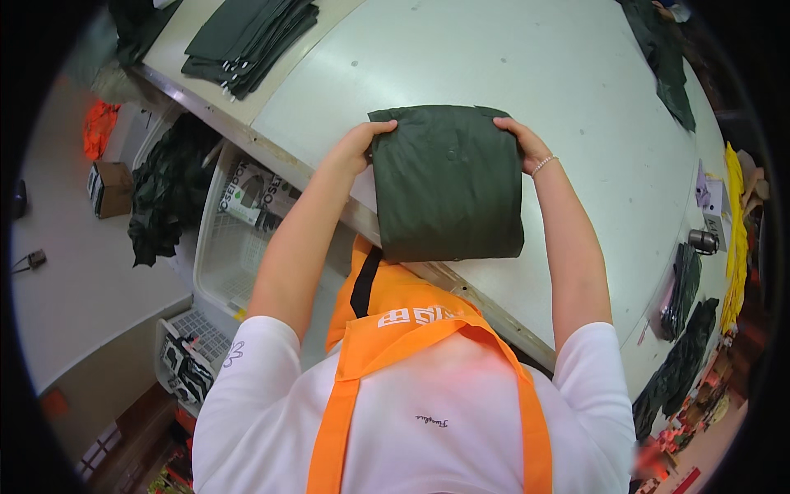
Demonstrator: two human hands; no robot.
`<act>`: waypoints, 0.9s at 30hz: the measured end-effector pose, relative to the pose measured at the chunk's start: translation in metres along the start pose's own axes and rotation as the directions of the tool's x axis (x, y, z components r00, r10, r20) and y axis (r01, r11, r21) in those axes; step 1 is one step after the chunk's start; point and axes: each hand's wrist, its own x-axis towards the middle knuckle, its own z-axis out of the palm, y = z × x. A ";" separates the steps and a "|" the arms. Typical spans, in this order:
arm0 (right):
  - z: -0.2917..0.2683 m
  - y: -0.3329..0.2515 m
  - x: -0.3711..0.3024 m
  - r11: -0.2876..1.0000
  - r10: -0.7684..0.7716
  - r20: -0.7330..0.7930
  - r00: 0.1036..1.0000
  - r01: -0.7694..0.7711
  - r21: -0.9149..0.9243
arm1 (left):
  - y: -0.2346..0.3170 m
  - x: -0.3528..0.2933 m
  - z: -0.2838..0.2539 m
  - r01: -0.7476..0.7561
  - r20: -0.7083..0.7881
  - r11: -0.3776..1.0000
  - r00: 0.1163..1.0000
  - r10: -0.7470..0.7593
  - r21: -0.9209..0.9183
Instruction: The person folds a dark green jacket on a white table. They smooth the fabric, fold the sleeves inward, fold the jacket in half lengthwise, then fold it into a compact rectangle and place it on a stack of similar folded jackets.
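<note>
A dark green folded cloth bundle (448, 185), roughly square and smooth like coated fabric, is held up between my two hands in front of me. My left hand (362, 142) grips its far left corner, thumb on top and fingers hidden beneath. At the far right corner, my right hand (523, 146) has hold of it the same way, a beaded bracelet on the wrist. The bundle's near edge overlaps the edge of the white table (494, 58). Whether its underside touches the tabletop cannot be told.
A stack of folded dark green pieces (247, 41) lies at the table's far left. Below the left edge stands a white plastic basket (218, 272) holding packages. Dark green cloth (666, 70), a metal cup (703, 240) and yellow fabric (736, 239) line the right side.
</note>
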 end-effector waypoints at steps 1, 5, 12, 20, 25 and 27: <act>-0.006 -0.003 -0.005 1.000 0.006 -0.003 1.000 -0.006 0.008 | 0.001 0.007 0.004 -0.009 0.018 1.000 1.000 0.010 -0.015; -0.018 -0.030 -0.076 0.929 -0.319 0.021 0.947 0.317 -0.190 | 0.054 -0.052 0.048 -0.430 0.197 0.894 0.894 0.403 0.127; 0.019 0.041 -0.204 0.025 -0.789 0.321 0.524 0.549 -0.836 | 0.010 -0.143 0.026 -0.914 0.841 -0.178 0.239 0.486 0.363; 0.020 0.152 -0.201 0.023 -0.562 0.218 0.798 0.279 -0.960 | -0.073 -0.115 -0.007 -0.849 0.858 -0.129 0.511 0.051 0.513; 0.040 0.050 -0.177 0.244 -0.668 -0.028 0.743 0.183 -0.952 | -0.011 -0.098 0.041 -0.730 0.721 -0.127 0.604 0.338 0.671; 0.041 0.046 -0.125 0.006 -0.938 0.086 0.336 0.263 -0.965 | -0.010 -0.074 0.080 -0.657 0.692 -0.293 0.497 0.524 0.694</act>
